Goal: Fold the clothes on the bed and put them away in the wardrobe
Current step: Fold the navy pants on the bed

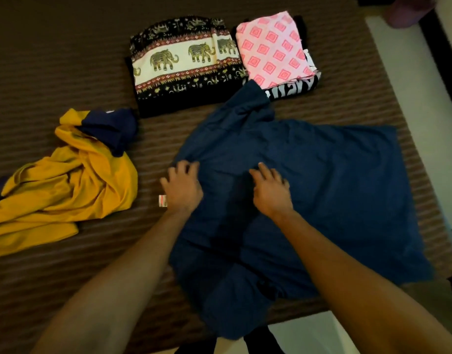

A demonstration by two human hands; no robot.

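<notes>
Spread across the brown bed (66,60) — a dark blue shirt (334,187), its lower edge hanging over the near side. Left hand (181,187) resting at the shirt's left edge, fingers (186,167) spread and slightly bent on the cloth. Right hand (270,190) flat on the middle, fingers straight. Crumpled to the left — a yellow shirt (66,187); folded beyond, elephant-print trousers (184,65) beside a pink patterned cloth (273,49).

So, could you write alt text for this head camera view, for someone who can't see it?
Two hands, left hand and right hand, press on a dark blue garment spread over a brown bed. A crumpled yellow shirt lies left; folded elephant-print cloth and pink patterned cloth lie beyond.
</notes>
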